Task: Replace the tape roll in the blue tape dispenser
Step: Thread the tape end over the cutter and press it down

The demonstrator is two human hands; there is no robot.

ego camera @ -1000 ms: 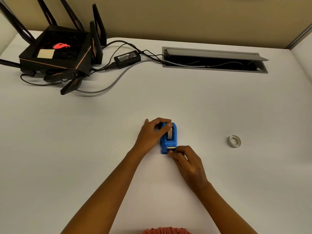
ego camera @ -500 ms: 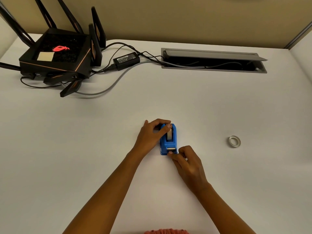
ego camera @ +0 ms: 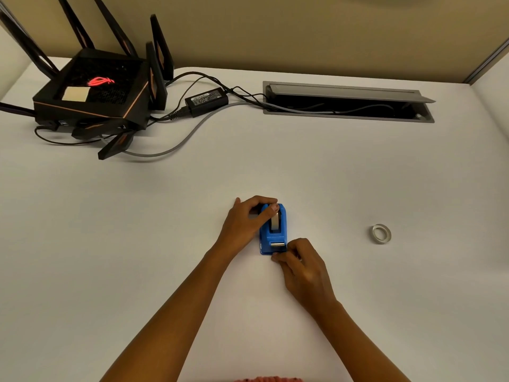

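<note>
Far left, rear of bench: black router w/ antennas, power brick and cables beside it. Not part of the job.

Centre, left hand: grip closed round the rear (far) end of the blue tape dispenser, fingers curled over the top, thumb on the near-left side. Holding it steady on the bench.

Dispenser: sits flat at bench centre, well clear of the router and the cable tray at rear. Long axis runs roughly near-to-far, approx. in line w/ the wearer's view. Cutter end points toward the person; roll end points away. A roll is seated in the body, standing on edge; its strip seems to run down toward the metal cutter bar.

Right hand: fingertips pinched together at the cutter end, touching the dispenser's near-right corner. Whether tape is held in that pinch: cannot tell, too small.

Right: loose tape ring lying flat on bench, well apart from dispenser, untouched.

Progress, as judged: which roll is old and which new can't be confirmed. If the loose ring is the spent one, swap is near done, w/ only feeding the tape end over the cutter left. If it's the new one, removal hasn't begun.
</note>
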